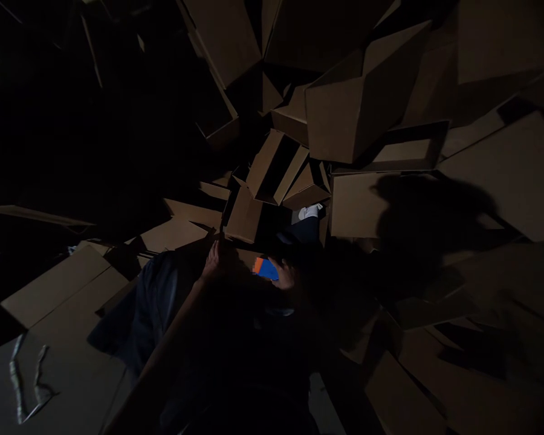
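Bxs [243, 214] beyond L hand [212, 261]

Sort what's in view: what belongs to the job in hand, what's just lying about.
Apparently in use:
blue-and-orange item, at the right hand
dim cardboard beside the left hand

Seemingly lying about:
surrounding boxes
white crumpled item
pale strips

Lighting: low; left upper zone near black, detail unreadable. Surroundings: dense pile of brown cardboard boxes [333, 118], set at mixed angles, several open. Centre: small open carton [264, 166], tilted, flaps raised. Right: pale box panel [356, 205], partly covered by broad, soft-edged shadow [428, 226]. Lower left: flat cardboard sheet [79, 368], bearing two thin, crinkled strips [16, 377]. Lower right: further cardboard panels [466, 374], dim, overlapping. Floor and walls: not distinguishable behind boxes and darkness.
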Motion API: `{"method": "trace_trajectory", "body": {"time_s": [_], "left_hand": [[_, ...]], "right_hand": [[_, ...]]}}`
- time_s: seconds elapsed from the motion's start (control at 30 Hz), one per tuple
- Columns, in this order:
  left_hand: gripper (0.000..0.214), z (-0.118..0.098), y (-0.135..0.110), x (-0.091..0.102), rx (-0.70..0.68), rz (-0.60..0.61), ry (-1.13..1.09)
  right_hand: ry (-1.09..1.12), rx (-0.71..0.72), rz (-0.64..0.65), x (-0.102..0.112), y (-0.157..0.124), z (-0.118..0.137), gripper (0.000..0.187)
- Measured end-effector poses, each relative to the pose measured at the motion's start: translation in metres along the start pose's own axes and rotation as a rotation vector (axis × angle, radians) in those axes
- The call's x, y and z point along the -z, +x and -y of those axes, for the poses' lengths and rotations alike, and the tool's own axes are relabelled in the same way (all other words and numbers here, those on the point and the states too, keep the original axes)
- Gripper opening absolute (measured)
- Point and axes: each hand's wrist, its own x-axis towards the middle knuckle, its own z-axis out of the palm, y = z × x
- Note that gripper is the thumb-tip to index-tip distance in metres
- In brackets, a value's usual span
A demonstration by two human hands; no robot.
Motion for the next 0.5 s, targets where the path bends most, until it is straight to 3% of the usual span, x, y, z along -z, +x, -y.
{"method": "trace_trajectory", "body": {"time_s": [0.17, 0.3, 0.5], "left_hand": [[0.083, -0.023, -0.002, 0.005, -0.311, 0.217, 0.417], [0.068, -0.036, -0.005, 0.001, -0.328, 0.238, 0.490], [0.068, -0.033, -0.008, 0.007, -0.407, 0.212, 0.513]], "right_hand": [[-0.018, 0.014, 0.001, 0.002, 0.001, -0.004, 0.088], [0.029, 0.047, -0.011, 0.007, -0.004, -0.005, 0.075], [0.043, 0.051, -0.015, 0.010, -0.009, 0.001, 0.069]]}}
